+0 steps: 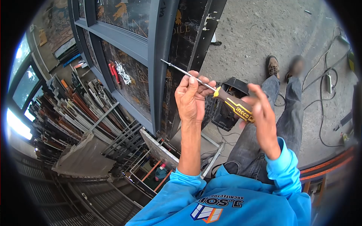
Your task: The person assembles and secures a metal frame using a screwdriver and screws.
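The screwdriver [217,91] is held up in the air in front of a dark grey frame [156,64]. Part of its thin metal rod is hidden behind the fingers of the left hand [192,96]. The back end of its black and yellow handle is hidden under the right hand [262,109], which looks a bit blurry.

The screwdriver is long and thin. It slants, with the tip pointing up and to the left, toward the frame. The handle points down and to the right. The tip is very close to the frame's edge, but I cannot tell if it touches.

The left hand pinches the metal rod, with fingers closed around it near the yellow collar of the handle. The tip sticks out well past that hand. The right hand wraps around the handle's end.

Both arms wear bright blue sleeves [284,169]. Below the hands are the person's legs in grey jeans [260,143] and a brown shoe [272,67] on the concrete floor. A black crate [228,109] sits behind the handle. Long metal bars [75,109] are stacked on the left.
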The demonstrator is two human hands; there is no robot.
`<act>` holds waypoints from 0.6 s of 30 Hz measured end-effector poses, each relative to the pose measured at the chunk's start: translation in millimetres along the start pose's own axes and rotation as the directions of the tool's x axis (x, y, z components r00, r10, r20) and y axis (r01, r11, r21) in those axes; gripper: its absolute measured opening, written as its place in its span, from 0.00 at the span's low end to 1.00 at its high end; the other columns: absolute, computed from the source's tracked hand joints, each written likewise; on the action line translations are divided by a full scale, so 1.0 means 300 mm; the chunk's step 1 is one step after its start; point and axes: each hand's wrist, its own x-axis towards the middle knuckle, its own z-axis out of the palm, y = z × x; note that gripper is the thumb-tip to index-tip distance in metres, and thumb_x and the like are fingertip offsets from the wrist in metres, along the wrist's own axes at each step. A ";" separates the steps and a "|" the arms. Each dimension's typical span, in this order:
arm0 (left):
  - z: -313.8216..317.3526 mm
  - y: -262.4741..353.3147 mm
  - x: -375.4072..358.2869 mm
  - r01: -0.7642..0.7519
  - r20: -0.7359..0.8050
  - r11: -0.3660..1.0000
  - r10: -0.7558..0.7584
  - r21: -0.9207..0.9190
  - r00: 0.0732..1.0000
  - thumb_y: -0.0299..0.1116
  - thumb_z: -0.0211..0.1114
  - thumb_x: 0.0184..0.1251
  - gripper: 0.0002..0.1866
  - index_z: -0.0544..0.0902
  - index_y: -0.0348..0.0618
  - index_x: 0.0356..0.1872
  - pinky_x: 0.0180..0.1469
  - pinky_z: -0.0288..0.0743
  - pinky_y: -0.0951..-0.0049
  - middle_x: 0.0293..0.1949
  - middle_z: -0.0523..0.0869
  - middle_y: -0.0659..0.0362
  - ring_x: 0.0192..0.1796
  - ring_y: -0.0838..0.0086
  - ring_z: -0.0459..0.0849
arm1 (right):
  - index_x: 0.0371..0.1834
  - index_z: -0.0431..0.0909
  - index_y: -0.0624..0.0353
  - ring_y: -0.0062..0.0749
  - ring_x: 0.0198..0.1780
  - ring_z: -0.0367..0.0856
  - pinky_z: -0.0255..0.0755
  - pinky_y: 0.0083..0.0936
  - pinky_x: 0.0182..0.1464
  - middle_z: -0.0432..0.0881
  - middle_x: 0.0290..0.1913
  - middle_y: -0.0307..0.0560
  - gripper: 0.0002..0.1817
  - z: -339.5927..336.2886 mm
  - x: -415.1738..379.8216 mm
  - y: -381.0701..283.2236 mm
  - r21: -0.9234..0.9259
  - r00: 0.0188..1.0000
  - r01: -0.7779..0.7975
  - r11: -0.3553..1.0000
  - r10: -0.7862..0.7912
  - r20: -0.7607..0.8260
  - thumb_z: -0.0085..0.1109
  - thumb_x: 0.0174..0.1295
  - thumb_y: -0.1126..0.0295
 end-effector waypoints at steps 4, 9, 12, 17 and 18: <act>0.029 -0.013 -0.013 -0.034 -0.169 0.997 0.046 0.076 0.985 0.36 0.59 0.69 0.10 0.76 0.40 0.43 0.36 0.81 0.68 0.31 0.82 0.56 0.31 0.68 0.84 | 0.64 0.64 0.59 0.33 0.32 0.81 0.74 0.20 0.25 0.78 0.42 0.56 0.24 -0.056 0.016 0.043 0.292 0.881 -0.427 0.856 0.322 0.346 0.47 0.70 0.57; 0.022 -0.021 -0.016 -0.110 -0.180 0.994 0.112 0.021 0.977 0.36 0.63 0.67 0.11 0.74 0.39 0.37 0.30 0.77 0.75 0.26 0.80 0.57 0.26 0.74 0.79 | 0.66 0.62 0.59 0.35 0.28 0.81 0.75 0.21 0.23 0.79 0.42 0.58 0.24 -0.082 0.020 0.008 0.336 0.702 -0.675 0.657 0.433 0.566 0.47 0.71 0.60; 0.056 -0.027 -0.005 -0.145 -0.241 0.976 0.182 0.163 0.953 0.38 0.61 0.68 0.11 0.76 0.40 0.37 0.31 0.75 0.75 0.26 0.80 0.59 0.27 0.73 0.79 | 0.66 0.63 0.57 0.33 0.34 0.80 0.76 0.24 0.31 0.77 0.45 0.55 0.23 -0.009 -0.023 -0.018 -0.185 0.993 -0.009 0.983 0.029 0.110 0.49 0.69 0.66; 0.053 -0.035 0.001 -0.180 -0.258 0.971 0.216 0.158 0.942 0.37 0.60 0.68 0.11 0.77 0.39 0.39 0.36 0.78 0.71 0.30 0.83 0.55 0.30 0.71 0.82 | 0.64 0.65 0.58 0.28 0.27 0.77 0.72 0.23 0.26 0.77 0.40 0.51 0.23 -0.009 -0.009 0.024 -0.244 0.992 0.060 0.968 -0.030 0.125 0.52 0.67 0.65; 0.053 -0.025 0.002 -0.134 -0.241 0.981 0.165 0.138 0.957 0.37 0.59 0.69 0.11 0.77 0.39 0.41 0.38 0.80 0.69 0.31 0.83 0.54 0.32 0.69 0.83 | 0.64 0.66 0.58 0.26 0.26 0.77 0.71 0.23 0.25 0.77 0.39 0.51 0.23 -0.004 0.003 0.029 -0.251 0.990 0.081 0.965 -0.048 0.136 0.53 0.67 0.65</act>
